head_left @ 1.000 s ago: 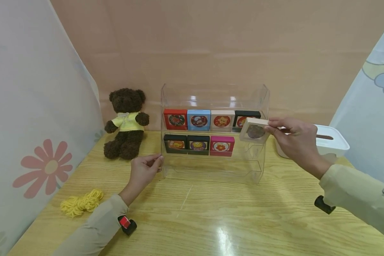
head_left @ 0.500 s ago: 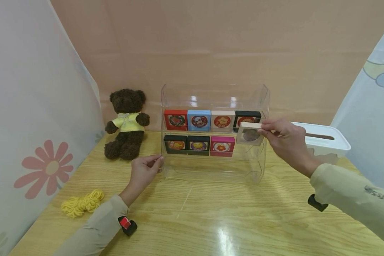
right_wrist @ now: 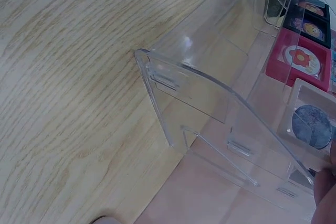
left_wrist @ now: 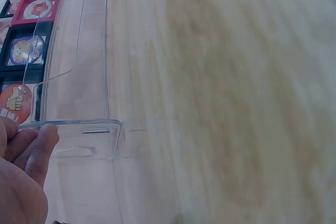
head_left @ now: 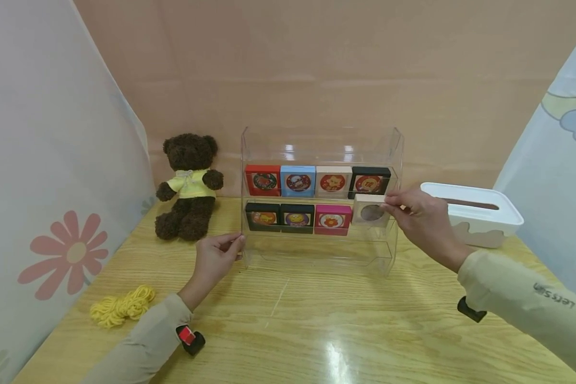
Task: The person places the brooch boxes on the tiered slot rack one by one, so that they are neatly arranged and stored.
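A clear acrylic tiered display rack [head_left: 317,261] stands on the table. My left hand [head_left: 216,261] pinches its left side edge. Between thumb and fingers, my right hand [head_left: 420,216] pinches a cream square box [head_left: 370,210] with a round dark disc in its window. That box is at the right end of the middle tier, beside a magenta box [head_left: 333,218] with a flower badge. Two black boxes [head_left: 297,217] fill the left of this tier. On the tier above sit a red box [head_left: 263,180], a blue box [head_left: 297,181], a cream box [head_left: 334,182] and a black box [head_left: 370,182].
A brown teddy bear [head_left: 189,184] in a yellow shirt sits left of the rack. Yellow yarn [head_left: 123,306] lies at the table's left front. A white tissue box [head_left: 480,213] stands behind my right hand. Fabric walls enclose the back and sides.
My right hand has moved left and down, bringing the cream box from in front of the rack's right side to the middle tier beside the magenta box. The left hand stays put.
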